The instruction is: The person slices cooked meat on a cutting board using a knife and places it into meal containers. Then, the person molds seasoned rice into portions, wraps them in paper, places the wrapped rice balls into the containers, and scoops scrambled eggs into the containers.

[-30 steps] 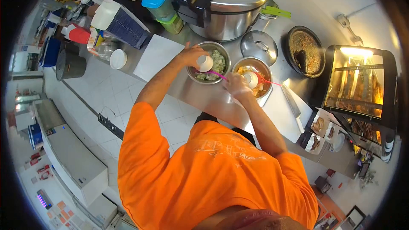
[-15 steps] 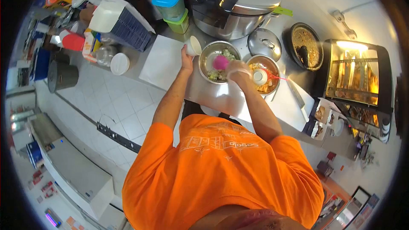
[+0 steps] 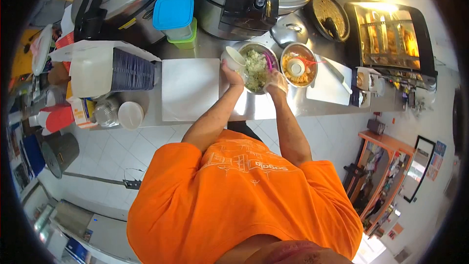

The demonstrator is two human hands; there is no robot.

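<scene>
My left hand [image 3: 231,75] is wrapped round a small white cup [image 3: 235,56], tilted at the left rim of a metal bowl [image 3: 273,53]. Pale green chopped food [image 3: 255,63] lies in that bowl. Over the bowl's right side, my right hand [image 3: 277,85], in a clear glove, grips a pink spoon [image 3: 268,60] that reaches into the food. Just to the right is a second metal bowl [image 3: 313,58] with orange food, a white cup [image 3: 296,67] and a red spoon [image 3: 309,61] in it.
Behind the bowls stand large steel cookers [image 3: 210,0], a lid [image 3: 289,30] and a stone bowl [image 3: 347,24]. A knife [image 3: 337,76] lies on a white board [image 3: 322,90] at right, near a lit display case [image 3: 391,39]. Left are a white sheet [image 3: 190,90] and stacked containers [image 3: 132,69].
The view has shifted. My left hand and its cup have come to the bowl's rim. The pink spoon, lifted half a second ago, now dips into the green food.
</scene>
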